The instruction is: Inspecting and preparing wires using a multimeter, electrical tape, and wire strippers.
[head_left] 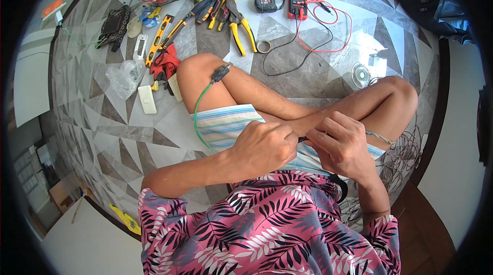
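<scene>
Over my lap, my left hand [267, 144] is closed with its fingers curled in. My right hand [340, 144] pinches close beside it. A thin black strip [302, 139] shows in the gap between the two hands; most of it is hidden by the fingers, and I cannot tell its kind. From the left hand's side a green cable [196, 116] runs up over my left thigh to a dark plug [221, 73] lying near the knee. A pale twisted cord [380, 137] stretches from beside my right hand across the right thigh.
Beyond my legs lie pliers [241, 33], a tape measure [265, 2], a red multimeter [297, 4] with leads, a tape ring [264, 46] and a yellow level [159, 40]. A white switch plate [147, 99] lies left. Tangled wires [405, 159] spread at right.
</scene>
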`<state>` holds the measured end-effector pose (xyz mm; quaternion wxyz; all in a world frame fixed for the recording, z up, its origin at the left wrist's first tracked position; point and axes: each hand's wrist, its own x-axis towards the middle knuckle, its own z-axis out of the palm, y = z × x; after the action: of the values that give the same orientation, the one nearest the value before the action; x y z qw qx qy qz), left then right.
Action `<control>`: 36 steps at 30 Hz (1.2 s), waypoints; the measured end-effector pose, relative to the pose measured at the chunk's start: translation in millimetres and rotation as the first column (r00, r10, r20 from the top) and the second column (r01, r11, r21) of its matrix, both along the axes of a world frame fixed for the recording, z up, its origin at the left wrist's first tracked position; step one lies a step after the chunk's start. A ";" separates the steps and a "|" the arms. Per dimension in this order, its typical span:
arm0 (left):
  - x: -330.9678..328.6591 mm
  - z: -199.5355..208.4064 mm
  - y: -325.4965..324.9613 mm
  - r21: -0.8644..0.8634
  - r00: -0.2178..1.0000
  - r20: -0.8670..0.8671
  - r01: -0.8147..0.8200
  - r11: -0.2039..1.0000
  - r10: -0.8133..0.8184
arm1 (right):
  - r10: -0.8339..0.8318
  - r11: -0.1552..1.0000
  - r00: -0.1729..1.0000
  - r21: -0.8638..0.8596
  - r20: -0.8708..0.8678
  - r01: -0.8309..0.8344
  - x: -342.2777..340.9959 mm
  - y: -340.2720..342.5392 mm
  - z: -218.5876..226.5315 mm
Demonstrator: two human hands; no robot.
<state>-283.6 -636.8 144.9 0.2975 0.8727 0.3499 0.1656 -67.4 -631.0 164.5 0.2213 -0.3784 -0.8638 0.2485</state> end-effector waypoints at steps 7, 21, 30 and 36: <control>-0.8 -10.7 -3.9 -0.047 0.974 0.209 -0.073 0.996 0.081 | 0.006 1.000 1.000 -0.025 -0.025 -0.006 2.6 -3.6 0.7; -19.5 -12.5 4.2 -0.954 0.825 0.287 0.202 0.220 0.486 | -0.007 0.993 0.990 0.119 -0.141 0.024 17.9 -2.7 -18.1; -18.0 -13.4 1.3 -0.847 0.877 0.249 -0.008 0.531 0.411 | -0.209 0.951 0.913 0.145 -0.351 0.274 5.3 -63.6 -38.4; -8.7 -19.5 -2.5 -0.274 0.950 0.247 -0.119 0.954 0.189 | -0.849 0.185 0.490 -0.980 -0.199 -0.078 -26.5 -72.6 -48.3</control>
<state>-292.3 -639.3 125.4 0.4385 0.7660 0.3919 0.2595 -93.9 -703.6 116.2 0.3571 -0.5253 -0.2198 0.7404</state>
